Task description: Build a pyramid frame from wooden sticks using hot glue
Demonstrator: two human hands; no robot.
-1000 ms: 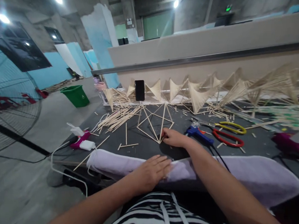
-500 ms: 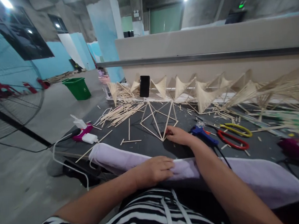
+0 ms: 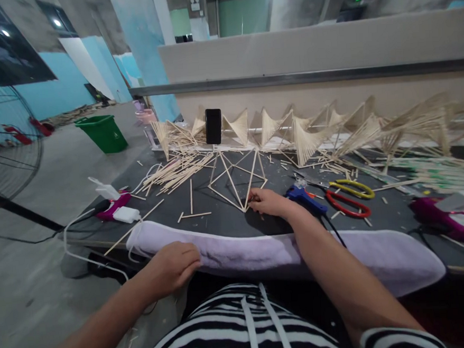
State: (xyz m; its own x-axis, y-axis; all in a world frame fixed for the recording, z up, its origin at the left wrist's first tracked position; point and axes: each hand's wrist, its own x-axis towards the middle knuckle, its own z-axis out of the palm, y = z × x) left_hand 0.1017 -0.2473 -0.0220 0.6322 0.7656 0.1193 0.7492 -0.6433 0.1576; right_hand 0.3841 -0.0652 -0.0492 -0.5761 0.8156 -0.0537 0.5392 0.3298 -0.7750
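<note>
My right hand [image 3: 269, 202] is at the front corner of a frame of thin wooden sticks [image 3: 232, 180], which stands on the dark table. Its fingers are curled and pinched by that corner; what they hold, if anything, is hidden. Over the lilac padded cushion [image 3: 229, 251] along the table's front edge, my left hand [image 3: 177, 263] has its fingers curled together, with nothing visible in them. Right of my right hand lie a blue glue gun [image 3: 306, 199] and scissors with red and yellow handles [image 3: 349, 205]. A few loose sticks [image 3: 195, 214] lie left of the frame.
Behind the frame are a pile of sticks [image 3: 176, 172], an upright black phone [image 3: 213, 126] and a row of fan-shaped stick models [image 3: 304, 137]. A magenta power strip [image 3: 113, 208] with white plugs is at left, another magenta device [image 3: 445, 220] at right. A green bin [image 3: 104, 135] stands on the floor.
My left hand has slid left along the cushion and its fingers have curled. My right hand stays by the frame's front corner. The whole view has shifted a little.
</note>
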